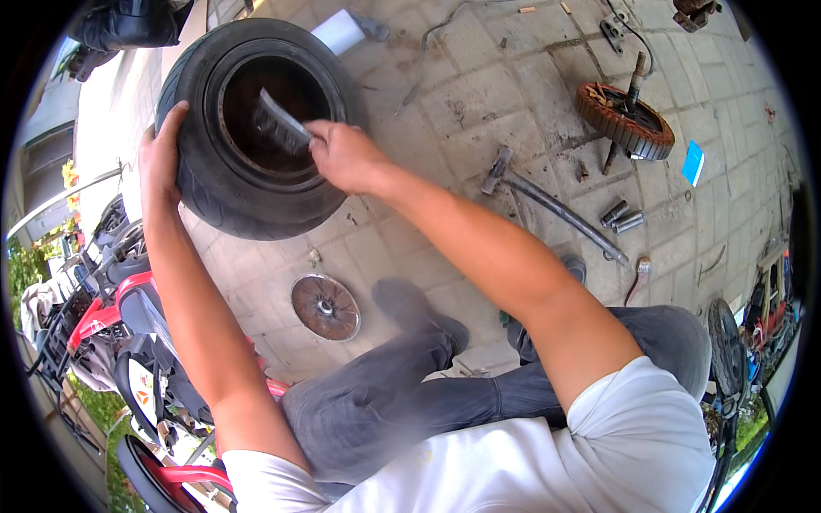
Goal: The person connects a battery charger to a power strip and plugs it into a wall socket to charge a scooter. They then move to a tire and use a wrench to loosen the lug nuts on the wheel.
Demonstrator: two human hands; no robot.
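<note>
A black tire (256, 209) on its rim stands tilted on the paving, its round hollow facing up toward me. My left hand (162, 158) grips the tire's left edge, thumb on the sidewall and the other fingers hidden behind it. Closed round the handle of a wire brush (282, 124), my right hand (346, 156) is at the right side of the opening. The brush head reaches into the hollow, bristles toward the rusty brown inner wall (244, 94). Whether the bristles touch the metal, I cannot tell.
A round metal cover (326, 308) lies near my feet. Rightward are a hammer (556, 205), metal sockets (622, 216), a motor stator with a shaft (626, 120) and a blue card (693, 162). Red scooters (141, 316) stand at the left. A white box (339, 32) sits behind the tire.
</note>
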